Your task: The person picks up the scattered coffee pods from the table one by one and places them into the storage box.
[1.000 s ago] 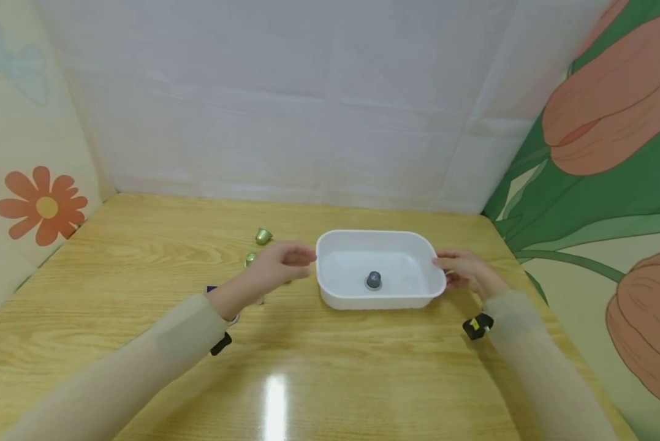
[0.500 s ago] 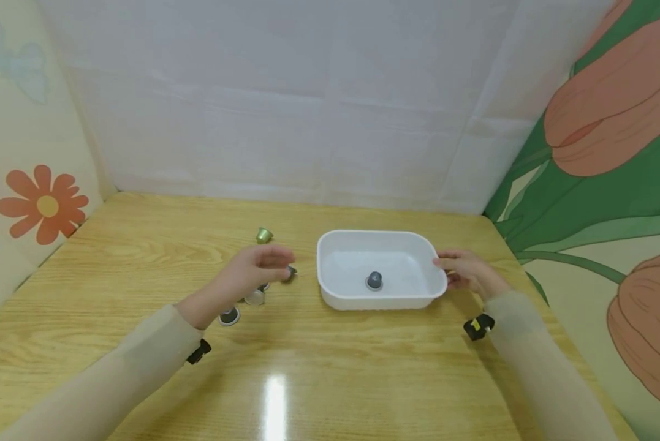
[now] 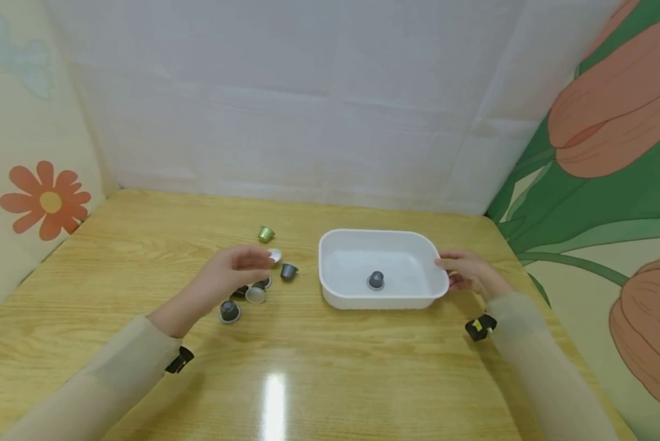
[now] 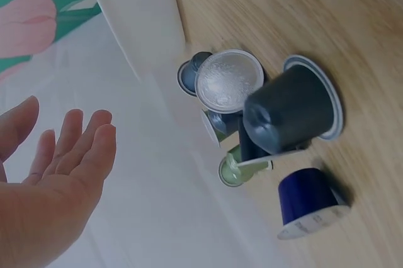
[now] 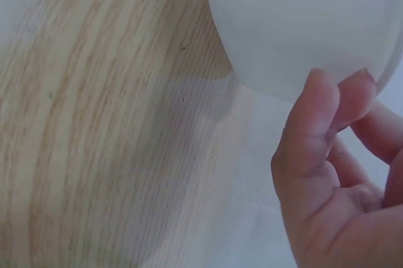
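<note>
In the head view, my left hand (image 3: 236, 272) hovers over a scatter of coffee capsules, its fingers extended and holding nothing. Among them are a green capsule (image 3: 266, 234) at the back, a dark grey capsule (image 3: 288, 272) lying on its side, and another dark capsule (image 3: 230, 311) standing on its rim. The left wrist view also shows a dark blue capsule (image 4: 308, 199) and a silver-lidded one (image 4: 229, 81). My right hand (image 3: 467, 269) grips the right end of a white oblong tub (image 3: 385, 302), fingers at its rim and outer wall. One grey capsule (image 3: 376, 280) stands inside the tub.
Everything stands on a wood-grain table (image 3: 330, 367). A white cloth backdrop (image 3: 307, 110) rises behind it, and flower-printed panels (image 3: 611, 214) flank the sides.
My left hand has drawn back leftward from the tub's left edge to above the capsules, uncovering several of them. My right hand and the tub stay in place.
</note>
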The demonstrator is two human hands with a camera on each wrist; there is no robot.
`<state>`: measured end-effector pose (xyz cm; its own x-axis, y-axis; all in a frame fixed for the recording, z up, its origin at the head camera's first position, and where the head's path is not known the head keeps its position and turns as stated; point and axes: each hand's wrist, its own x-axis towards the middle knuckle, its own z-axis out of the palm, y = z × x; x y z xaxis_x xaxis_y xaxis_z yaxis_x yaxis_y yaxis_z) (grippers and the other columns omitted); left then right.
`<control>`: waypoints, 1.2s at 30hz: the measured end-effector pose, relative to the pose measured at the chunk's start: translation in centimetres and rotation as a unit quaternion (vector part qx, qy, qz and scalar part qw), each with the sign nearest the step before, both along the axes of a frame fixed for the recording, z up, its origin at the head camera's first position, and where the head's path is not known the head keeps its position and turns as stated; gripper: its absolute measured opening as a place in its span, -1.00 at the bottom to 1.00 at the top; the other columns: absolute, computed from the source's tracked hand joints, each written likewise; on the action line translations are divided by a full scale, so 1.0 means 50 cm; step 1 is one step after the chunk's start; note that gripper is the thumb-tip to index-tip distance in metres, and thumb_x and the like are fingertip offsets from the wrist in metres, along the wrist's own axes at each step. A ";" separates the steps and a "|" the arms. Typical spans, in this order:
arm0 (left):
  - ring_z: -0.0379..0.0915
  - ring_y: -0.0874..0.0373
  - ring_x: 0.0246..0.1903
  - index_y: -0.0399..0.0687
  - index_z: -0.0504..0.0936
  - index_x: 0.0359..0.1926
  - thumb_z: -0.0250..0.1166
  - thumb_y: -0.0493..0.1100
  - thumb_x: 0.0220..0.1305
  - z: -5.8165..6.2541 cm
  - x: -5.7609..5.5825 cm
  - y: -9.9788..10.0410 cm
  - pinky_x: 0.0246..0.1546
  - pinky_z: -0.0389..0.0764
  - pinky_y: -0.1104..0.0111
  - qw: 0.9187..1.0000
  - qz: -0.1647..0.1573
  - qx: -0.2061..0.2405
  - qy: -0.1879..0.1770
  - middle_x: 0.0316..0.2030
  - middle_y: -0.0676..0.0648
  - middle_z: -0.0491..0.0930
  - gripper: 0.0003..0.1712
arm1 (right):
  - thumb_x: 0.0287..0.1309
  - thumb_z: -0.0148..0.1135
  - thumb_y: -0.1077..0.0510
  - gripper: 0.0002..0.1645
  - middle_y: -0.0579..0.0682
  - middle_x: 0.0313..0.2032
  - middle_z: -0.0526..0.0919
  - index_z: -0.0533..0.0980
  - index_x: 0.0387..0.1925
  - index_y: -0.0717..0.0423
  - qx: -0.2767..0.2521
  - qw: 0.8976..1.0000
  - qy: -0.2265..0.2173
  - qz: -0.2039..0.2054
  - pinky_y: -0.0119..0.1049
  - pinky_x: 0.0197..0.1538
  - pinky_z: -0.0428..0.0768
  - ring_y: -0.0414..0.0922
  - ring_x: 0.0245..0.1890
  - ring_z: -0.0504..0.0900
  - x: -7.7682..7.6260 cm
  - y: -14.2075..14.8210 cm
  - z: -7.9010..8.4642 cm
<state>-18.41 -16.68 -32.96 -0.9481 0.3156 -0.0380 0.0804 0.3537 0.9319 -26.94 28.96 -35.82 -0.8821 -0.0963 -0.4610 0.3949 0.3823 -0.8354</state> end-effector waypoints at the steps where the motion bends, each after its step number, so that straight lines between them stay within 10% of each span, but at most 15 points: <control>1: 0.45 -0.15 0.13 -0.39 0.38 0.25 0.20 -0.23 0.39 0.000 0.002 -0.003 0.14 0.48 0.07 1.000 0.000 -0.003 0.002 0.17 -0.32 0.49 -0.51 | 0.40 0.07 0.13 -0.31 -0.06 -0.38 0.53 0.10 0.40 0.37 -0.001 1.000 -0.001 -0.001 -0.36 -0.40 0.63 -0.21 -0.55 0.56 0.000 0.000 0.000; 36: 0.15 -0.32 0.31 -0.41 0.35 0.28 0.27 -0.16 0.35 -0.052 0.017 -0.106 0.27 0.21 -0.16 0.985 0.070 -0.136 0.078 0.25 -0.40 0.36 -0.40 | 0.41 0.05 0.15 -0.31 -0.06 -0.40 0.55 0.07 0.40 0.40 -0.001 1.000 0.003 0.001 -0.34 -0.40 0.64 -0.20 -0.53 0.58 -0.001 0.000 -0.002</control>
